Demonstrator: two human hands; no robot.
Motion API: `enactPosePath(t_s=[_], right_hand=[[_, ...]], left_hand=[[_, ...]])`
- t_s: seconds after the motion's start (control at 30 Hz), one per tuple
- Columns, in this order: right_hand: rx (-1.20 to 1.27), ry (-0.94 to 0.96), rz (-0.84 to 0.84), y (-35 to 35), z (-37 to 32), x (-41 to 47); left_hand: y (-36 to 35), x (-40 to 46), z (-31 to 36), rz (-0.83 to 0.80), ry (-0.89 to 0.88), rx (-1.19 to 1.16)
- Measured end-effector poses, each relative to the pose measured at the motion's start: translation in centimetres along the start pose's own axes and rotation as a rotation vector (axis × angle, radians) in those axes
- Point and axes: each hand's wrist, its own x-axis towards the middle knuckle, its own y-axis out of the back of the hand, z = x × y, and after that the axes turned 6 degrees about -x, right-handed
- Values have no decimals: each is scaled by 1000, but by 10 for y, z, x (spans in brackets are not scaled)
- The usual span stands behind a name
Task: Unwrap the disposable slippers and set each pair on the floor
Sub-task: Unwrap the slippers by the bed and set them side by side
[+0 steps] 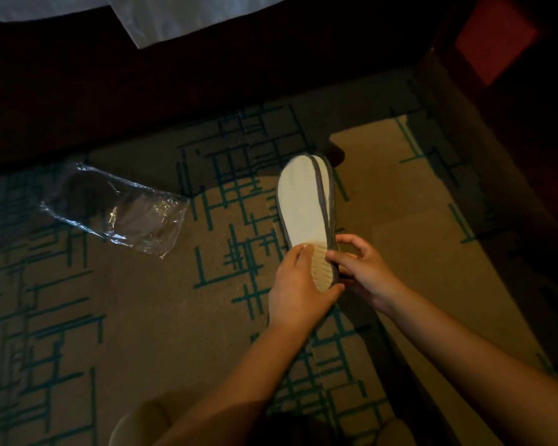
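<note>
A flat pair of disposable slippers [306, 201], white soles with grey edging, is held sole to sole above the carpet at centre. My left hand [298, 284] grips the heel end from the left, thumb under the heel. My right hand [364, 272] pinches the same end from the right, fingers at the seam between the two slippers. An empty clear plastic wrapper [116, 210] lies crumpled on the carpet to the left.
The patterned beige and teal carpet [126, 317] covers the floor. A dark bed base [142, 91] with white sheets [174, 17] runs along the top. Dark wooden furniture [512, 75] stands at the right. A pale slipper toe [139, 423] shows at the bottom edge.
</note>
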Motion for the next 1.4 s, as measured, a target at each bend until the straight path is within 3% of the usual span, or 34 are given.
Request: enactPosePath(t_s=[0.2,0.37,0.43,0.5,0.6,0.73,0.87,1.07,1.13,1.23,1.3,1.4], right_hand=[[5,-68,-77,6,-4,1],[-173,-76,-61,8,-12,1],[-275,-36,33,7,-14,1],[-337,3,203,11,-14,3],[-207,-59,390,21,-19,2],[-35,-112,421,19,-25,-4],[-135,-110,360,3,-17,-6],[-189,-167,234,-15,-10,-7],[-369,-74,322,-12,-9,-8],[-894,393,476,-3,-23,-13],[-1157,716,404,-2,-43,-13],[-1457,874,227,-10,-75,-15]], left_hand=[[8,-6,-5,-47,55,-226],[15,-10,-12,-111,85,-417],[16,-9,-18,-128,165,-593],[18,-8,-25,-20,316,-852],[23,-7,-40,147,542,-1126],[24,-8,-50,92,636,-1168],[20,-8,-42,24,639,-1225],[13,-8,-34,25,583,-1100],[19,-8,-35,22,511,-1029],[35,-3,-34,-30,345,-853],[48,6,-28,-52,228,-768],[66,18,-17,-60,133,-696]])
